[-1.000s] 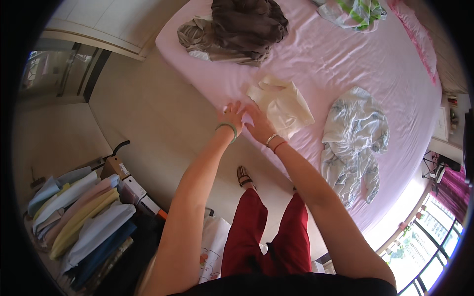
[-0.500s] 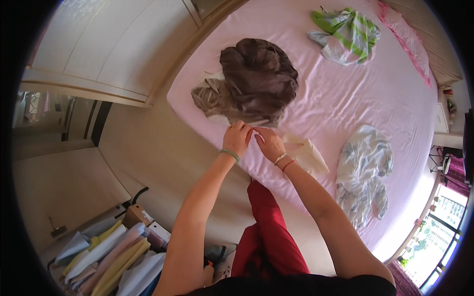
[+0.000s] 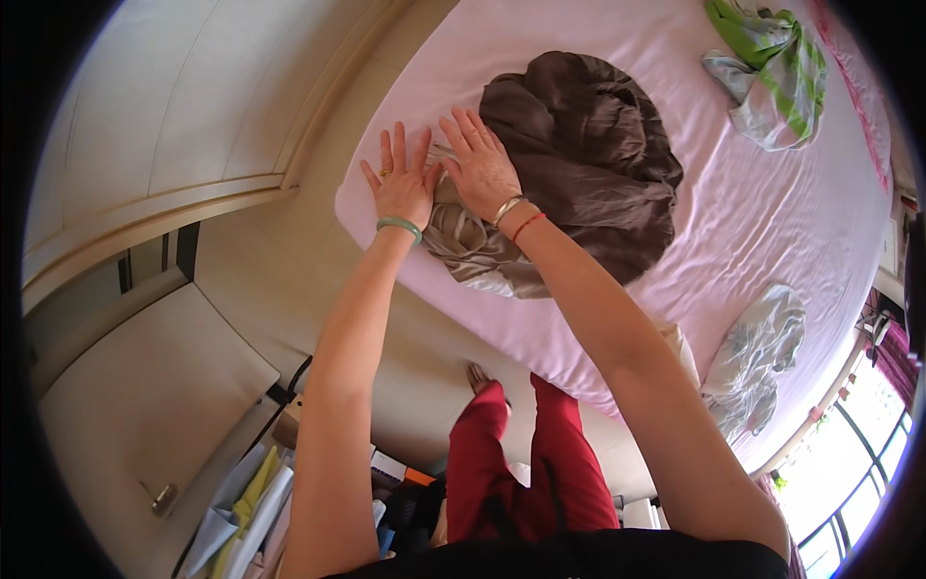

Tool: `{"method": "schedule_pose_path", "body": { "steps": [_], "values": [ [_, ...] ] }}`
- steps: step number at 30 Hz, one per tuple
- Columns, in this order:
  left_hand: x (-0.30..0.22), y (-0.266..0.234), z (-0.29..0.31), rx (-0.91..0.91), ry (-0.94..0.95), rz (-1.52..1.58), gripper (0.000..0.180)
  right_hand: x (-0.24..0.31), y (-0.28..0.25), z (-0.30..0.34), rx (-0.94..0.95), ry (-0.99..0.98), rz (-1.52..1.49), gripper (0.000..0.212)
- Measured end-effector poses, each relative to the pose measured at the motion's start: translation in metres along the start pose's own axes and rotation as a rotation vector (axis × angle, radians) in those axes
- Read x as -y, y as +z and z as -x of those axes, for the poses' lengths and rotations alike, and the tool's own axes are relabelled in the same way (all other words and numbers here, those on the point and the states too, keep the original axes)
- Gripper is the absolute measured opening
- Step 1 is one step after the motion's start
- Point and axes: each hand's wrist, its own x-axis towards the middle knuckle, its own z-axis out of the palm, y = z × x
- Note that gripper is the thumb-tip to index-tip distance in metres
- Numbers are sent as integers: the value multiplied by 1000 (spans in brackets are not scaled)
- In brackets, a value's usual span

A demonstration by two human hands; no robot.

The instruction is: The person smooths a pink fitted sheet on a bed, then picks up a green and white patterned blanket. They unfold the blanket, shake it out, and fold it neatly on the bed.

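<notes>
Shift in the head view: against half a second ago, left hand [image 3: 403, 191] and right hand [image 3: 485, 178] have gone from the near edge of the beige garment [image 3: 465, 236] to its left end, and the whole view has swung.
Hands: both open and flat, fingers spread, backs up, thumbs close together; whether they press on cloth cannot be told.
Boxes: a brown carton [image 3: 287, 423] and a white box [image 3: 388, 464] stand low beside upright clothes [image 3: 270, 511]; their contents cannot be made out.
Bed [image 3: 617, 29]: its near edge slants from the left corner down to the right; floor [image 3: 313, 265] runs between it and the pale panels [image 3: 217, 106].
Sheet room: a broad pink stretch parts the dark brown cloth [image 3: 588, 145] from the green-striped garment [image 3: 779, 82].
Brown cloth and beige garment: near the bed's left corner, the dark one a rounded heap overlapping the beige; both run lengthwise from upper left to lower right.
Cream cloth [image 3: 678, 345]: partly behind the right forearm, beside the pale patterned garment [image 3: 760, 357].
</notes>
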Motion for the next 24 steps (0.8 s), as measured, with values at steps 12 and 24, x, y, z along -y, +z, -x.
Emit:
{"method": "schedule_pose_path", "body": {
  "steps": [12, 24],
  "values": [
    [57, 7, 24, 156, 143, 139, 71, 66, 56, 17, 261, 146, 367, 50],
    [148, 16, -108, 494, 69, 522, 30, 128, 121, -68, 403, 672, 318, 19]
  ]
}}
